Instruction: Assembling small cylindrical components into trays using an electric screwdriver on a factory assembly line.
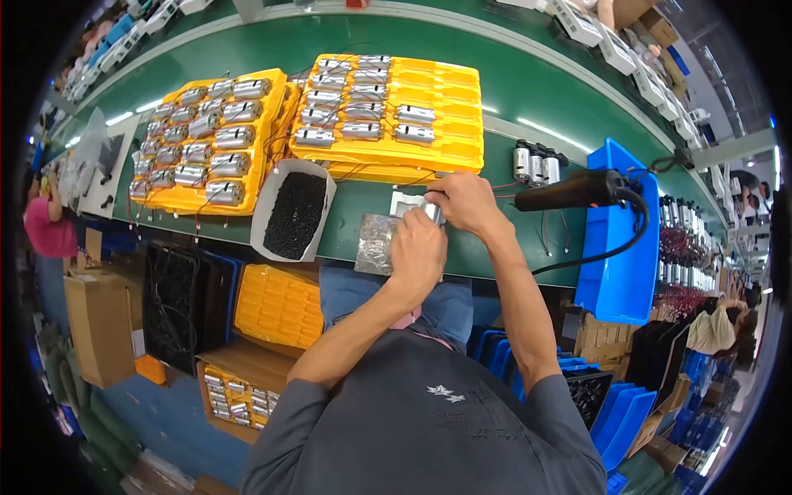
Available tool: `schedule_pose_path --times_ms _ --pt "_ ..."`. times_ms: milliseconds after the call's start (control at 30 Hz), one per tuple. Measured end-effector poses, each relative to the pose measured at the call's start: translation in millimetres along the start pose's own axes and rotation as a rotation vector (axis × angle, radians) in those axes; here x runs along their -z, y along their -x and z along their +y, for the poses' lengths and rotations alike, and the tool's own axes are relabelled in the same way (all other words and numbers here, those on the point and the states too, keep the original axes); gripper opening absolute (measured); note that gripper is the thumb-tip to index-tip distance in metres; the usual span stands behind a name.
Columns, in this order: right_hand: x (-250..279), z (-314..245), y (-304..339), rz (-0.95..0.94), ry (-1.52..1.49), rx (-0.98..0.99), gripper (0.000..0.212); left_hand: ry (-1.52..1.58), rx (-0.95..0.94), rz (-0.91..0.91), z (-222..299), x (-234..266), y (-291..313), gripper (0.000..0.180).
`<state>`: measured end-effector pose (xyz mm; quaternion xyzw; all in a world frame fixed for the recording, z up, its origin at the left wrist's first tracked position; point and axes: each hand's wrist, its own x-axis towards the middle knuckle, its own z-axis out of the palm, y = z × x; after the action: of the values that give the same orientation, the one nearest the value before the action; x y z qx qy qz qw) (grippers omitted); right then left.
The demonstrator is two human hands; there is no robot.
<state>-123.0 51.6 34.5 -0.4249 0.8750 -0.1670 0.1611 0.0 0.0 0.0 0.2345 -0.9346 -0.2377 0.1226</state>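
My left hand (pixel 417 249) and my right hand (pixel 469 202) meet at the front edge of the green bench. Between them is a small silver cylindrical motor (pixel 431 212), mostly covered by the fingers, and both hands are closed on it. A pale metal fixture (pixel 403 201) shows just beyond my left hand; whether the motor rests in it cannot be made out. Beside my left hand lies a scuffed silvery metal plate (pixel 375 244). Left of that, a white box (pixel 327 203) holds many small black parts. Several finished-looking motors with black ends (pixel 536 165) stand upright to the right.
Yellow trays (pixel 450 99) of silver motors are stacked at the back, with another tilted yellow tray stack (pixel 272 140) to the left. A black corded electric screwdriver (pixel 569 191) hangs over the right side, near a blue bin (pixel 620 280). The green bench (pixel 528 91) extends behind.
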Motion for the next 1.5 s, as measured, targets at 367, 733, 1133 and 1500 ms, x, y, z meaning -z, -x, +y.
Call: schedule_pose_path --times_ms 367,733,1133,1500 --pt "-13 16 -12 -0.073 -0.171 -0.051 0.017 -0.104 -0.052 0.057 -3 -6 -2 0.028" --pt "38 -18 99 0.629 -0.262 0.333 0.034 0.071 0.113 0.077 -156 129 -20 0.02" --pt "47 70 89 0.777 -0.938 0.295 0.079 0.177 0.049 -0.372 -198 116 -38 0.015" --pt "35 19 90 0.834 -1.077 0.159 0.046 0.672 -0.027 0.221 -138 120 -28 0.007"
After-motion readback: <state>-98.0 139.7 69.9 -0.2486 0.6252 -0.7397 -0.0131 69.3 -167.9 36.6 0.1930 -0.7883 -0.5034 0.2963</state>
